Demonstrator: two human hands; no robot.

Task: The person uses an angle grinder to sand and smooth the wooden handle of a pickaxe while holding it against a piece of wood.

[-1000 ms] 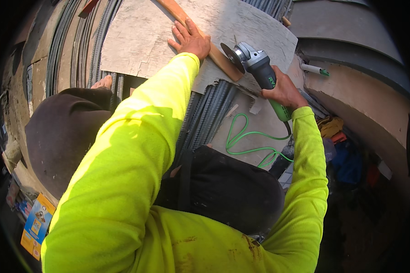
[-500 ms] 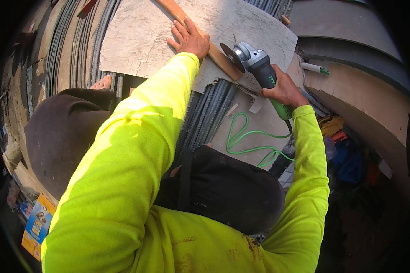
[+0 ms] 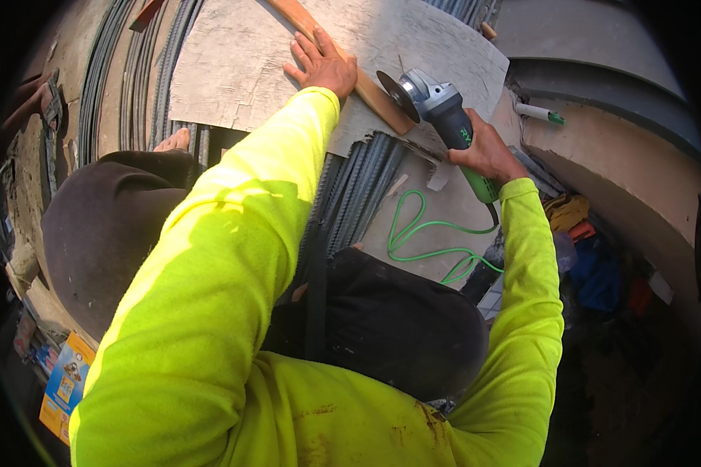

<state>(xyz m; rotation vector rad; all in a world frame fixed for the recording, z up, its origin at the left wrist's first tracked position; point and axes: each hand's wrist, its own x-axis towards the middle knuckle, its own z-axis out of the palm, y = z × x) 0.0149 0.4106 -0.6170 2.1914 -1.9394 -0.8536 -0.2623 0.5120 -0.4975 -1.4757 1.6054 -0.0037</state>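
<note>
Angle grinder [image 3: 446, 117] grasped in right hand [image 3: 487, 152]; wooden strip [image 3: 379, 103] beneath flat, outspread left hand [image 3: 325, 70].

A fluorescent-yellow top of soft cloth [image 3: 343, 381] is showing brown stains [image 3: 317, 411] at lower centre of the frame. Its long, plain sleeves [image 3: 234, 233] are narrowing toward the cuffs [image 3: 517, 189]. Loose, dark cloth trousers [image 3: 413, 327] are appearing brownish at left, black at centre.

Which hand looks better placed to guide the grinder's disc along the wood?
Probably the right hand: it grips the grinder, whose disc is beside the wood. The left hand rests on the wood, away from the grinder.
</note>
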